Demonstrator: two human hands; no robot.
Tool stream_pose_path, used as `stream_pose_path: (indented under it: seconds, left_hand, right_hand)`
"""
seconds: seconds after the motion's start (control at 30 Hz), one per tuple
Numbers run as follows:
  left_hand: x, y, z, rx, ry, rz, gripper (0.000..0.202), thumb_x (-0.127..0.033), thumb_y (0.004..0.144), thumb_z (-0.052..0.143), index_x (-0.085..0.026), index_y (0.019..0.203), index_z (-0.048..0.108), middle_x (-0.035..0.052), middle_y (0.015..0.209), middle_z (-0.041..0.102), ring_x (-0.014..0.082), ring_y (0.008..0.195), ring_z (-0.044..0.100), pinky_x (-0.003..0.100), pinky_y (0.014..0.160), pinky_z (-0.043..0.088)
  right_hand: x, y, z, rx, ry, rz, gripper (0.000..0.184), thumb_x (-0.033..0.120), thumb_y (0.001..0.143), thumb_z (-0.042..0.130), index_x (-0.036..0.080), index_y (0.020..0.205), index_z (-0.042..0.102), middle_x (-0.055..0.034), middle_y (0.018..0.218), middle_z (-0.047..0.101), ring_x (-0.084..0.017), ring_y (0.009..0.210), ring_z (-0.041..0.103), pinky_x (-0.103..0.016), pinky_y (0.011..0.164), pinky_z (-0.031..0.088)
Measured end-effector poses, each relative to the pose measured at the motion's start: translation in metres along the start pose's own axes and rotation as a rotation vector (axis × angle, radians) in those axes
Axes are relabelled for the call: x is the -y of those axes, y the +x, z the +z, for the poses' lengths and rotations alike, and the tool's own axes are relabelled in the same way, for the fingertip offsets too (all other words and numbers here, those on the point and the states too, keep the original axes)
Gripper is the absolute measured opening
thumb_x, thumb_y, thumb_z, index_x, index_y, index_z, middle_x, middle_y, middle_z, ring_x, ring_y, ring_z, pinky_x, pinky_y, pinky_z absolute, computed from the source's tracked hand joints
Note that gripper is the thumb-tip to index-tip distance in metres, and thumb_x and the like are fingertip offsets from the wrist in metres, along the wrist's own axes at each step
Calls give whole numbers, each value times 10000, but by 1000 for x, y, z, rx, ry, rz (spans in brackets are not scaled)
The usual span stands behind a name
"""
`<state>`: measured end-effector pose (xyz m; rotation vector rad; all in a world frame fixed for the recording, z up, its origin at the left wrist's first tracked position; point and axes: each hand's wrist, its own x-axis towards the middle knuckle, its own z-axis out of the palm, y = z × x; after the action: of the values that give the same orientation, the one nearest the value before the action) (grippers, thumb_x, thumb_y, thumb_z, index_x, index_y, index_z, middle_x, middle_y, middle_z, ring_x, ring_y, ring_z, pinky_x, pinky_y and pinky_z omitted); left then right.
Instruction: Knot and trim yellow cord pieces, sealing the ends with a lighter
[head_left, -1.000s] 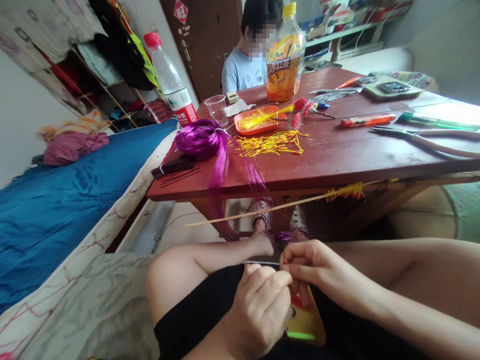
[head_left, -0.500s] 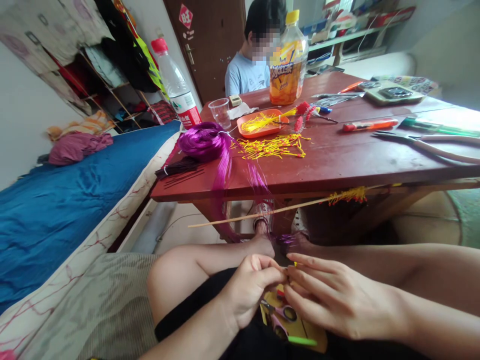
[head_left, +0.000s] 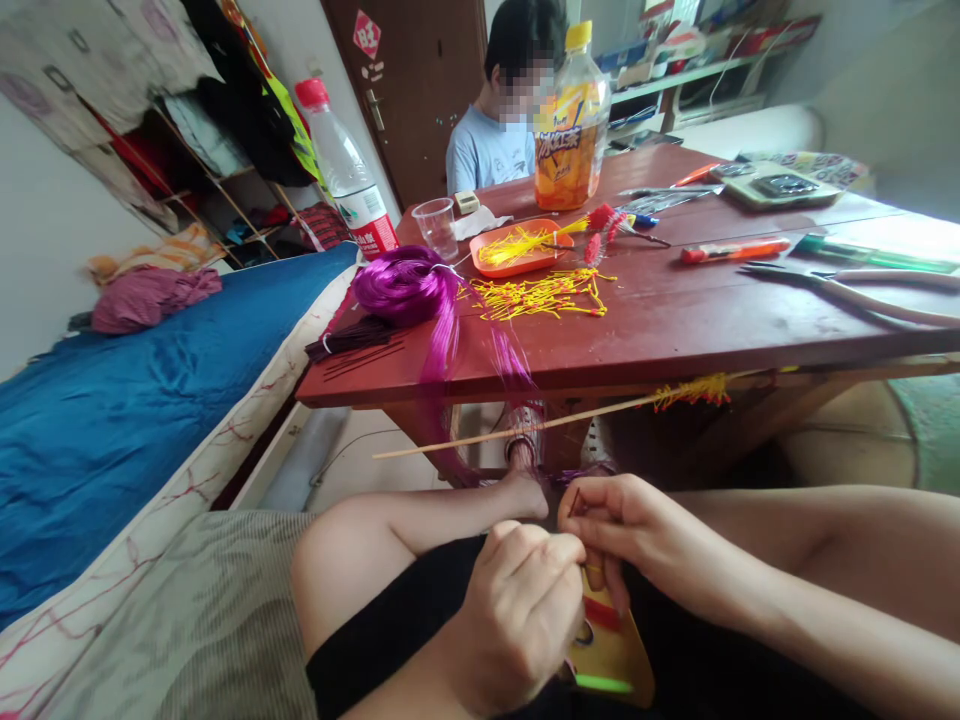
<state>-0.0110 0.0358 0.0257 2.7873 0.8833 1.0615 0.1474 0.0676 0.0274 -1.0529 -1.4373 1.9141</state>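
Observation:
Both my hands meet over my lap. My left hand (head_left: 525, 610) is curled into a fist, fingers closed on something small I cannot make out. My right hand (head_left: 630, 535) pinches a thin dark strand at the fingertips, touching the left. Under them on my lap lies a yellow tray (head_left: 611, 650) with scissors partly hidden. Purple threads (head_left: 450, 340) hang from a purple hank (head_left: 405, 280) on the table's near-left corner down toward my hands. A long thin stick (head_left: 525, 425) with yellow bits at its right end lies across below the table edge.
The dark red table (head_left: 675, 320) carries loose yellow stamens (head_left: 540, 292), an orange dish (head_left: 517, 250), two bottles (head_left: 341, 165), a plastic cup (head_left: 437, 225), pliers (head_left: 847, 285) and cutters. Another person (head_left: 495, 130) sits at its far side. A blue-covered bed (head_left: 135, 400) lies left.
Half a second ago my fingers were spread over the scissors on the tray; now both hands have closed again, left into a fist, right into a pinch.

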Motion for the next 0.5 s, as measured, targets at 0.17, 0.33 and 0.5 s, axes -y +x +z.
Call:
stream_pose_path:
  seconds: [0.17,0.33,0.5]
  left_hand:
    - [2,14,-3,146,-342,-438,185,-63,753,478,-153,621,572,51,687,640,163,650,531,287,617,420]
    - [5,22,2,248,-1207,-1398,36,-146,569,563,-125,565,592,-5,522,549,79,454,437,197,469,346]
    - [4,18,8,166,-1456,-1514,40,-164,529,581,-129,543,566,-7,505,523,92,491,474,210,529,371]
  right_hand:
    - [2,-11,-3,-162,-530,-286,152,273,886,385,186,827,495,10,586,601,-136,490,604,-230,460,473]
    - [3,-30,-10,-85,-1370,-1194,320,97,898,286,139,927,602,-90,727,708,-168,628,665,-326,806,519]
    - [3,-29,-8,-144,-1361,-1188,464,100,934,175,122,866,633,-74,673,699,-164,608,659,-300,795,516]
